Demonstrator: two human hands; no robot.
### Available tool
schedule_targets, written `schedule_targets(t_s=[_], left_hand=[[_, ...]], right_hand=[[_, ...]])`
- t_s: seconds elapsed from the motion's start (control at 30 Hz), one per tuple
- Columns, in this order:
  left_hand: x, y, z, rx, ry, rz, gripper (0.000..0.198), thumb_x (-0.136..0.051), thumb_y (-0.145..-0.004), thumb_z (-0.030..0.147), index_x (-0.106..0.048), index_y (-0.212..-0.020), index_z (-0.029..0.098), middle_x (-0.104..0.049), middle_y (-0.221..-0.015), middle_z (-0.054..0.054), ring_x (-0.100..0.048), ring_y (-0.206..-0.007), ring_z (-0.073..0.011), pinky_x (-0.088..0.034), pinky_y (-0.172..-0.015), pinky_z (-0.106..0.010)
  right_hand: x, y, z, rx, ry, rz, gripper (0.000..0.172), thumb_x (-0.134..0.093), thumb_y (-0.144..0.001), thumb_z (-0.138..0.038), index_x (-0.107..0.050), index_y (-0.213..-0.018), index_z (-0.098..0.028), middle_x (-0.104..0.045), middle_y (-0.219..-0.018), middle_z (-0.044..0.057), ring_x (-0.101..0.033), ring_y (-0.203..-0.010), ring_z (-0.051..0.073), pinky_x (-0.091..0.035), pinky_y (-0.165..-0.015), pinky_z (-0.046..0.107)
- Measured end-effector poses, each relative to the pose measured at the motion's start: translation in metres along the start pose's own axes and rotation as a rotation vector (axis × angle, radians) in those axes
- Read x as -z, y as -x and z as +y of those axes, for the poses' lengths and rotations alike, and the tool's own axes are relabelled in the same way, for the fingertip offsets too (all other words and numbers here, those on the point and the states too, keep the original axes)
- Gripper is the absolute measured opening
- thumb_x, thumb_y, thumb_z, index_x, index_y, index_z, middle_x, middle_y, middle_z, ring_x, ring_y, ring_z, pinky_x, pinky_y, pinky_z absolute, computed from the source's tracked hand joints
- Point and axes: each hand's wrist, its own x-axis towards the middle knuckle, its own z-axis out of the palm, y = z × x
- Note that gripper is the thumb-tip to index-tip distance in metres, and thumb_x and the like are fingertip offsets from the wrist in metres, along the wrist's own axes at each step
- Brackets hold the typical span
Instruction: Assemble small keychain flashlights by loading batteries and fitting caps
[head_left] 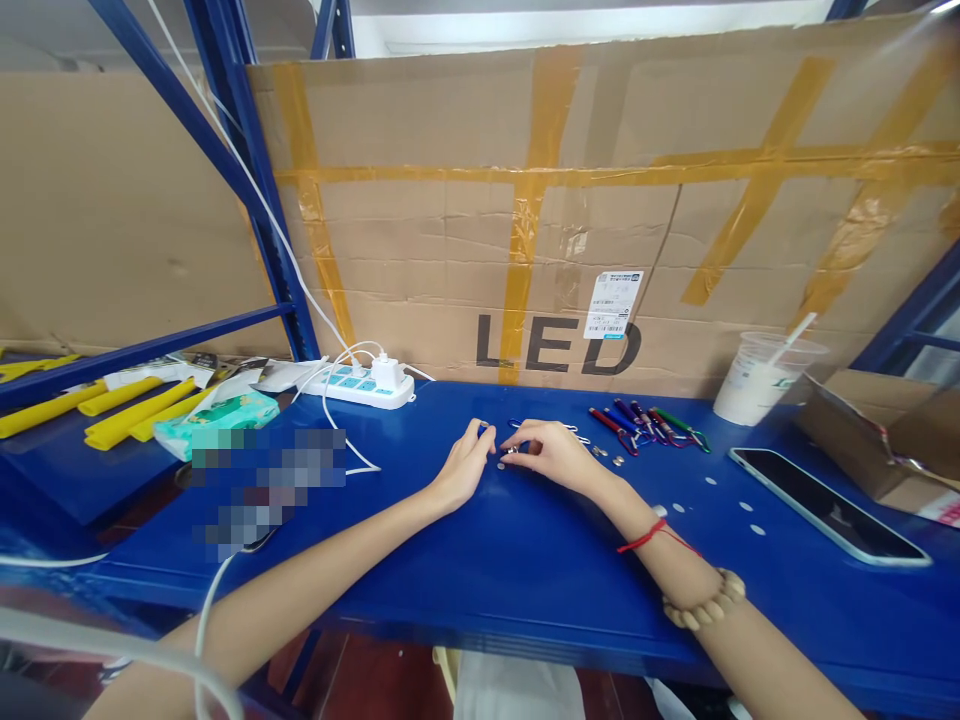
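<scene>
Both my hands rest close together on the blue shelf surface (525, 570). My left hand (463, 465) has its fingers curled and pinched round a small blue item at its tips. My right hand (551, 452) pinches a small silver metal piece (511, 455) against the surface. A blue keychain light (525, 425) lies just behind my fingers. To the right lies a row of several coloured keychain lights with carabiners (649, 423). Small round silver pieces (720, 500) are scattered near my right wrist.
A white power strip (358, 385) with a plugged charger and cables sits at the back left. A plastic cup with a straw (757, 380), a phone (829, 505) and an open cardboard box (885, 430) stand at the right. Yellow tubes (112, 410) and a tissue pack (217, 415) lie at the left. Taped cardboard forms the back wall.
</scene>
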Motion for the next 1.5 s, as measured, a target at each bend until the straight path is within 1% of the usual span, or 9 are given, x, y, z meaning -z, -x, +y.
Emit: schedule_targets(t_s=[0.13, 0.27, 0.37, 0.5, 0.73, 1.0, 1.13, 1.23, 1.5], left_hand=[[0.001, 0.002, -0.001, -0.083, -0.006, -0.087, 0.034, -0.021, -0.091, 0.044, -0.039, -0.075, 0.02, -0.039, -0.058, 0.006, -0.035, -0.05, -0.0089, -0.031, -0.053, -0.022], [0.001, 0.003, 0.002, -0.193, -0.022, -0.101, 0.024, -0.027, -0.09, 0.039, -0.039, -0.082, 0.021, -0.046, -0.068, 0.005, -0.04, -0.054, -0.0086, -0.035, -0.058, -0.022], [0.003, 0.002, 0.005, -0.257, -0.067, -0.118, 0.019, -0.034, -0.088, 0.035, -0.046, -0.085, 0.021, -0.048, -0.066, 0.004, -0.047, -0.06, -0.01, -0.039, -0.063, -0.022], [0.005, 0.0, 0.004, -0.296, -0.106, -0.171, 0.022, -0.039, -0.086, 0.032, -0.056, -0.095, 0.02, -0.055, -0.066, 0.003, -0.054, -0.064, -0.0126, -0.043, -0.067, -0.024], [0.006, -0.004, 0.001, -0.301, -0.085, -0.206, 0.025, -0.047, -0.083, 0.034, -0.062, -0.094, 0.018, -0.065, -0.083, -0.001, -0.059, -0.067, -0.0142, -0.047, -0.068, -0.024], [0.011, -0.007, 0.001, -0.383, -0.124, -0.152, 0.024, -0.046, -0.084, 0.031, -0.064, -0.092, 0.017, -0.066, -0.08, -0.002, -0.059, -0.072, -0.0153, -0.046, -0.069, -0.024], [0.011, -0.003, 0.0, -0.369, -0.125, -0.197, 0.026, -0.044, -0.085, 0.031, -0.064, -0.095, 0.018, -0.067, -0.087, -0.003, -0.061, -0.072, -0.0161, -0.046, -0.071, -0.024], [0.011, -0.001, -0.002, -0.348, -0.169, -0.219, 0.026, -0.045, -0.084, 0.031, -0.065, -0.094, 0.019, -0.068, -0.085, -0.003, -0.062, -0.075, -0.018, -0.045, -0.074, -0.025], [0.009, 0.003, -0.005, -0.458, -0.271, -0.166, 0.023, -0.047, -0.083, 0.027, -0.067, -0.093, 0.02, -0.07, -0.083, -0.004, -0.063, -0.072, -0.019, -0.045, -0.068, -0.026]], right_hand=[[0.0, -0.002, -0.001, -0.066, -0.246, 0.203, 0.031, -0.069, -0.066, -0.043, -0.071, -0.081, -0.016, -0.066, -0.076, 0.005, -0.057, -0.05, 0.011, -0.048, -0.051, 0.023], [0.0, -0.004, -0.007, -0.038, -0.422, 0.319, 0.034, -0.068, -0.066, -0.045, -0.072, -0.086, -0.017, -0.063, -0.08, 0.004, -0.057, -0.053, 0.01, -0.052, -0.056, 0.026], [0.0, -0.004, -0.011, -0.01, -0.421, 0.307, 0.033, -0.065, -0.07, -0.044, -0.072, -0.09, -0.019, -0.062, -0.079, 0.004, -0.059, -0.061, 0.012, -0.053, -0.061, 0.027], [0.002, -0.003, -0.01, 0.028, -0.33, 0.282, 0.028, -0.062, -0.074, -0.04, -0.072, -0.093, -0.021, -0.062, -0.08, 0.004, -0.06, -0.075, 0.016, -0.052, -0.07, 0.029], [0.009, -0.001, -0.008, -0.073, -0.387, 0.225, 0.029, -0.074, -0.059, -0.039, -0.074, -0.078, -0.016, -0.066, -0.068, 0.005, -0.062, -0.064, 0.017, -0.052, -0.063, 0.03], [0.01, -0.002, -0.008, 0.016, -0.343, 0.198, 0.024, -0.065, -0.07, -0.042, -0.074, -0.082, -0.023, -0.067, -0.073, 0.003, -0.063, -0.069, 0.016, -0.051, -0.068, 0.029], [0.01, 0.0, -0.01, -0.086, -0.412, 0.183, 0.021, -0.071, -0.063, -0.036, -0.074, -0.074, -0.018, -0.069, -0.071, 0.004, -0.065, -0.068, 0.018, -0.053, -0.066, 0.029], [0.01, 0.001, -0.01, -0.155, -0.429, 0.169, 0.019, -0.072, -0.06, -0.034, -0.072, -0.068, -0.016, -0.07, -0.069, 0.005, -0.066, -0.066, 0.02, -0.054, -0.063, 0.029], [0.005, 0.005, -0.003, -0.174, -0.377, 0.117, 0.018, -0.07, -0.063, -0.033, -0.071, -0.07, -0.016, -0.071, -0.073, 0.006, -0.067, -0.07, 0.021, -0.053, -0.064, 0.029]])
